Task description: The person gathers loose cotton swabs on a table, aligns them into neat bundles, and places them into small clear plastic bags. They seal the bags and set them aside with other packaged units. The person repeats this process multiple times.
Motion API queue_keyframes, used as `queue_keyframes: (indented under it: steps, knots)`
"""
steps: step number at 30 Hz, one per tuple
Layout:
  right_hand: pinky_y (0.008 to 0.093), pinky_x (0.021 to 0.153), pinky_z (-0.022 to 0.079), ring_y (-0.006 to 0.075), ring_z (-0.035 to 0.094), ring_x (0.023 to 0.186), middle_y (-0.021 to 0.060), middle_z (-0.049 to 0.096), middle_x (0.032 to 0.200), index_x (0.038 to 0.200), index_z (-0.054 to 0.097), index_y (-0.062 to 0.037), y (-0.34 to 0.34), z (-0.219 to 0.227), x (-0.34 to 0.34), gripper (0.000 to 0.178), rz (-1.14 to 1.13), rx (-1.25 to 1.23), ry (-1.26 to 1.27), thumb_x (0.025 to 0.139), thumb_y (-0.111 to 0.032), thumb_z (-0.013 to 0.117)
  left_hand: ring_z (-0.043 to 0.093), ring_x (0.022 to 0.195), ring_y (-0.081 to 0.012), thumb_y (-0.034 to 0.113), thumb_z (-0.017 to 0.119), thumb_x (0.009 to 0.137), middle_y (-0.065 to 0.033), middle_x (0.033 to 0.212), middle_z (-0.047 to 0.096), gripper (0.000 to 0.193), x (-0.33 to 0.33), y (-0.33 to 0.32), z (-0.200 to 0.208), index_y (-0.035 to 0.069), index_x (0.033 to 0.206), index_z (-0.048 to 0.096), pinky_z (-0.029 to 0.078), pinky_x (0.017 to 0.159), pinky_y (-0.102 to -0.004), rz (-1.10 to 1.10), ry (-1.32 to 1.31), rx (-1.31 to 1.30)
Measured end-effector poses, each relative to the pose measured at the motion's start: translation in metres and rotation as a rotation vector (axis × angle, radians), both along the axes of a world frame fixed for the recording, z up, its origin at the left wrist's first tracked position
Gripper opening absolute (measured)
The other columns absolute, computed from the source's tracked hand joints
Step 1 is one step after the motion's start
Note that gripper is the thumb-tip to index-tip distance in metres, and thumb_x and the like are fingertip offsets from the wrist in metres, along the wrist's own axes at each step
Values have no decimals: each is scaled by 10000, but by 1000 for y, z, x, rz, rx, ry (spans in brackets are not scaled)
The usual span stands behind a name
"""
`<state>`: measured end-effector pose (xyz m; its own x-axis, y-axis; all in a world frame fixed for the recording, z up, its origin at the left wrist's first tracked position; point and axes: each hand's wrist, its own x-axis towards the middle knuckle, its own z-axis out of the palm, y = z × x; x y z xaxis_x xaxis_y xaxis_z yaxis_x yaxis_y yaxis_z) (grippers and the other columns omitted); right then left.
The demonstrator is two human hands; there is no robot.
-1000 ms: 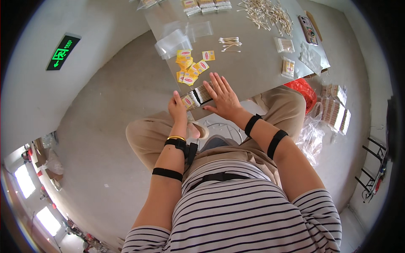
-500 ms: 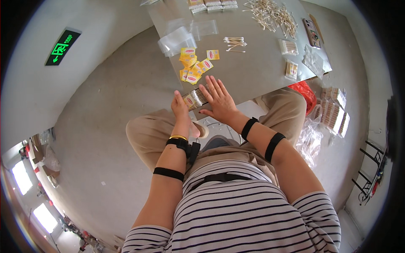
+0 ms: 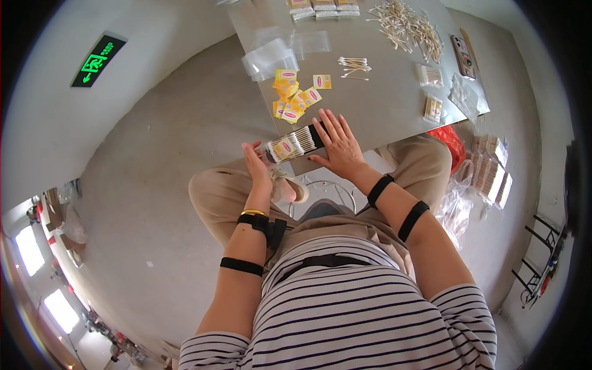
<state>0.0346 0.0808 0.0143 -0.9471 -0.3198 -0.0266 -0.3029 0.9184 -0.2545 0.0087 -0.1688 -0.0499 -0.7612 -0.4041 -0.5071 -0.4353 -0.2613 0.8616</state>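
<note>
A row of white-tipped cotton swabs (image 3: pixel 303 140) lies side by side on a narrow black tray (image 3: pixel 317 136), across the table's near left edge. A small yellow and white card (image 3: pixel 285 148) rests on the swabs at their left end. Clear plastic shows at that end, where my left hand (image 3: pixel 256 165) has its fingers closed on what looks like a clear bag; its lower fingers are partly hidden. My right hand (image 3: pixel 341 147) is flat with fingers stretched out, touching the tray's right end. Beyond the tray lies a loose pile of yellow cards (image 3: pixel 290 102).
The grey metal table (image 3: pixel 382 105) holds flat clear bags (image 3: pixel 271 58), a few loose swabs (image 3: pixel 354 64), a big swab heap (image 3: pixel 410 28), filled swab packs (image 3: pixel 430 76) and a phone (image 3: pixel 462 57). On the floor at right are a red bag (image 3: pixel 453 148) and stacked packs (image 3: pixel 491 169).
My hands have moved apart, the left slightly leftward and down, the right rightward. More of the swab row and the black tray shows between them. The whole view has shifted slightly.
</note>
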Motion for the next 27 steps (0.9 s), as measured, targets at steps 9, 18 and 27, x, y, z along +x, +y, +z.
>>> queue_keyframes:
  steps: [9,18,27]
  knots:
    - [497,1333,130,328,151,1637,188,197,1751,1644,284,28,-12,-3,-4,1013,108,190,29,971,-673,567,531,662,-353,382,472,1140,-194,742,587,464,11,11,27,4,883,553,467,655,-441,-419,226,-656]
    - [598,1304,105,495,81,1613,253,142,1747,1646,204,90,-61,-1,5,1074,10,-21,-88,951,-597,651,574,728,-437,376,408,1155,-240,790,609,457,14,17,12,4,934,555,479,686,-468,-393,233,-546]
    - [578,1309,118,459,89,1622,205,150,1760,1660,216,53,-58,2,5,1018,21,-10,-80,984,-608,595,604,773,-401,392,422,1150,-229,840,637,465,14,19,13,-1,963,587,488,725,-446,-351,271,-542]
